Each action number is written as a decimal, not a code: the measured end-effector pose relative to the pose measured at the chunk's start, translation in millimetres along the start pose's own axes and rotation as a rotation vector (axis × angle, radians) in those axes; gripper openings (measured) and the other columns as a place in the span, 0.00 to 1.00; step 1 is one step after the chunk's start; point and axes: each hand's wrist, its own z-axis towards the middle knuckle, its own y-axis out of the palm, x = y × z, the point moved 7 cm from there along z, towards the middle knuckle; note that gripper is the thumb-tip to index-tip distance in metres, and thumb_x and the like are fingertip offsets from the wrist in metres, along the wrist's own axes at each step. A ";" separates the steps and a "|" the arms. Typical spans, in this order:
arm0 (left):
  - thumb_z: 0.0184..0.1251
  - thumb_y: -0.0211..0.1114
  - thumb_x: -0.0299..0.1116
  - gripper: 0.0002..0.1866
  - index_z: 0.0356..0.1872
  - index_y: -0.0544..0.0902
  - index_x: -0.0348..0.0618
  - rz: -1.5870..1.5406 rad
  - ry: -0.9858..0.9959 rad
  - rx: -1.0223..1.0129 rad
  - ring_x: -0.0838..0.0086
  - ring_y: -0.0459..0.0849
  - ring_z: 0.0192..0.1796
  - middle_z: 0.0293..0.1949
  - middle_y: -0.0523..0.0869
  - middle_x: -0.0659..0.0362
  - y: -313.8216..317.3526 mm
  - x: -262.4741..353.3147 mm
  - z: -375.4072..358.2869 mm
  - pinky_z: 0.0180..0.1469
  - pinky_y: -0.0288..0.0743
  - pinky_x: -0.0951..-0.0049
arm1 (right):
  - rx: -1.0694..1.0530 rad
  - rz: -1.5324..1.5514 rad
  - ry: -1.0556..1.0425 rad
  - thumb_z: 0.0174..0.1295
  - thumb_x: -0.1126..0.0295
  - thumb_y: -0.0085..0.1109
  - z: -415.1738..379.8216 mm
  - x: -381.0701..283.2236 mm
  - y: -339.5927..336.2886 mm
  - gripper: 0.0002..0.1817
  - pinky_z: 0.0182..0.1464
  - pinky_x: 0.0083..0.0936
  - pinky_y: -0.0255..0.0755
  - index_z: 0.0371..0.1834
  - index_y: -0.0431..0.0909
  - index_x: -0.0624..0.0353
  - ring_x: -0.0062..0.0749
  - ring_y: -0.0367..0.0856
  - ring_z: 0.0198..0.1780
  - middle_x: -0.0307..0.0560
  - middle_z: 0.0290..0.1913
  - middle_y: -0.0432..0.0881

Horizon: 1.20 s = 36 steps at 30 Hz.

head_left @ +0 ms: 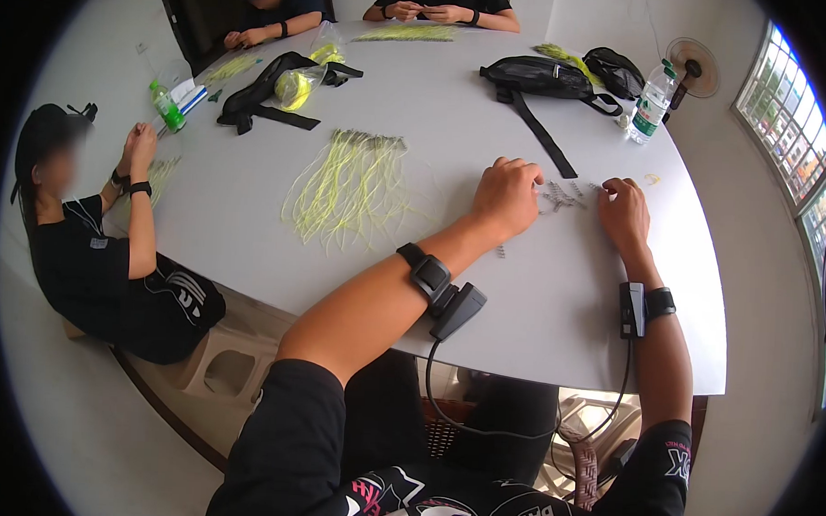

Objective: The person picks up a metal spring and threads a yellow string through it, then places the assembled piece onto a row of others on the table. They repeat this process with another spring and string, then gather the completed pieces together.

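Observation:
My left hand (pixel 508 198) rests on the table with its fingers curled, just left of a small pile of grey metal pieces (pixel 562 198). Whatever its fingertips hold, if anything, is hidden. On the other side of the pile is my right hand (pixel 626 214), fingers bent inward and close together. A tiny grey piece shows by its fingertips, too small to name. A few more little metal pieces (pixel 501 252) lie below my left hand. Farther left, a bundle of yellow-green strings (pixel 347 187) is spread out, with grey metal ends lined up along its top.
A black waist bag (pixel 551 78) with a long strap and a water bottle (pixel 650 104) stand at the right. Another black bag (pixel 255 93) and bagged yellow string (pixel 294 88) lie farther back. Several people sit around the table (pixel 412 294). Cables run from my wrist devices.

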 end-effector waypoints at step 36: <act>0.66 0.65 0.26 0.07 0.44 0.83 0.40 0.364 -0.304 0.073 0.53 0.80 0.47 0.40 0.85 0.51 -190.8 -133.2 -28.4 0.54 0.73 0.55 | -0.530 0.610 -0.656 0.59 0.75 0.60 31.8 -297.0 103.0 0.16 0.56 0.37 0.79 0.50 0.89 0.58 0.47 0.86 0.49 0.55 0.49 0.87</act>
